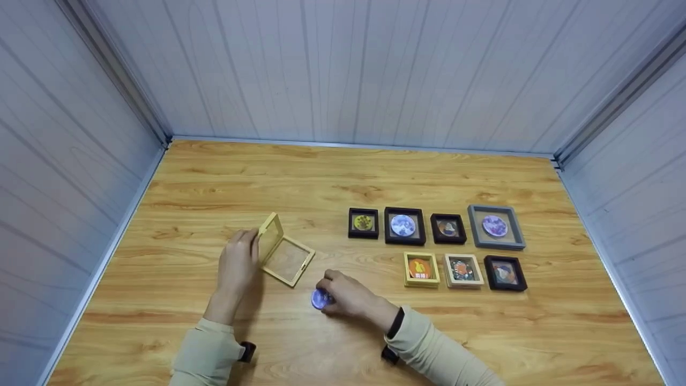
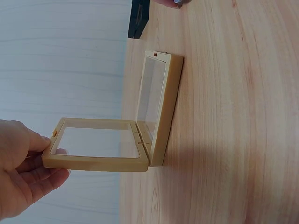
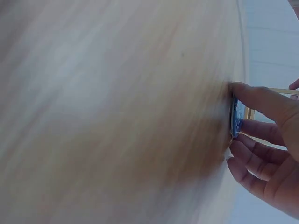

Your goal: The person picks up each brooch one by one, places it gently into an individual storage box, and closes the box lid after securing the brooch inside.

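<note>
A yellow frame case (image 1: 289,261) lies on the wooden table (image 1: 214,177), left of centre. Its hinged lid (image 1: 269,236) stands nearly upright. My left hand (image 1: 251,244) pinches the lid's free edge; the left wrist view shows the fingers (image 2: 32,144) on the lid (image 2: 98,150) and the base (image 2: 163,102) flat on the table. Both halves have clear film and nothing inside. Just right of the case, my right hand (image 1: 328,294) holds a small round blue disc (image 1: 319,299) at the table surface. In the right wrist view the fingers (image 3: 261,100) curl round the disc (image 3: 235,119).
Two rows of framed discs lie at the right: three black frames (image 1: 405,225) and a grey one (image 1: 496,227) behind, then a yellow one (image 1: 421,269), a pale one (image 1: 463,271) and a black one (image 1: 505,273) in front. White panelled walls enclose the table on three sides.
</note>
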Demonstrator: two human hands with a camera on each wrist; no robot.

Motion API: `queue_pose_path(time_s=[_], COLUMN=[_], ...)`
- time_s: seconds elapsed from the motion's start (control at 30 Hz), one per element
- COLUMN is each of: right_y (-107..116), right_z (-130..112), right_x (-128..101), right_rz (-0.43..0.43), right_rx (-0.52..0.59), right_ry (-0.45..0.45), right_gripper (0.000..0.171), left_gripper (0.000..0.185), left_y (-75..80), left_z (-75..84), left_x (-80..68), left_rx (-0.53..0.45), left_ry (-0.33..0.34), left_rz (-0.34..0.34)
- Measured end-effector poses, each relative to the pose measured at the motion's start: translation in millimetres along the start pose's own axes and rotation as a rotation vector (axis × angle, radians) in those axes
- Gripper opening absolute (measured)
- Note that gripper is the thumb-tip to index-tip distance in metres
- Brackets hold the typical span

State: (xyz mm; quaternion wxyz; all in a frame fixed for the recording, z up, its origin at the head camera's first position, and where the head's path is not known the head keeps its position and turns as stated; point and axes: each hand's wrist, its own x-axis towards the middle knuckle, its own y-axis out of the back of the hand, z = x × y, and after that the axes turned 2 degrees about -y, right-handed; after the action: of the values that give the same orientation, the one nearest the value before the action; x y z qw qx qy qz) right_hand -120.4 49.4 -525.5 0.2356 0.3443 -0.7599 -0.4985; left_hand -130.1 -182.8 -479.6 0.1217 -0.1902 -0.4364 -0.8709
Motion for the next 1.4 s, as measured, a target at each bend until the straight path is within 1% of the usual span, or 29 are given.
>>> queue_pose_path(time_s=[0.2,0.4,0.63,0.7,0.83,1.07,1.23,1.4], right_y=[1,4,4,4,5,5,4,3], right_z=[-1,-2,-5,-6,-6,-6,-6,-6], right_x=[6,15,28,32,39,54,64,75], right_rz=[-0.035,-0.036,-0.03,-0.023,-0.002,0.048,0.092,0.118], right_rx=[0.071,0.133,0.173,0.178,0.171,0.182,0.176,0.167], right_ry=[0.011,0.003,-0.006,-0.001,0.002,-0.056,-0.069,-0.07], right_gripper=[0.035,0.039,0.039,0.039,0.04,0.043,0.045,0.041], left_gripper=[0.018,0.017,0.019,0.019,0.018,0.016,0.017,0.018], left_y=[0.3,-0.5,-0.7,-0.4,-0.3,-0.6,-1.2,-1.4], left_z=[-0.8,-1.1,-0.1,0.3,0.7,0.7,0.3,0.0], left_x=[-0.3,-0.2,-0.3,-0.4,-0.8,-0.5,-1.3,-1.2], left_rx=[-0.003,-0.001,-0.001,-0.002,-0.003,0.0,-0.003,-0.008], left_ry=[-0.009,-0.027,-0.007,-0.003,-0.015,-0.035,-0.03,-0.024], left_rz=[0.017,0.036,0.013,0.007,0.001,0.025,0.028,0.025])
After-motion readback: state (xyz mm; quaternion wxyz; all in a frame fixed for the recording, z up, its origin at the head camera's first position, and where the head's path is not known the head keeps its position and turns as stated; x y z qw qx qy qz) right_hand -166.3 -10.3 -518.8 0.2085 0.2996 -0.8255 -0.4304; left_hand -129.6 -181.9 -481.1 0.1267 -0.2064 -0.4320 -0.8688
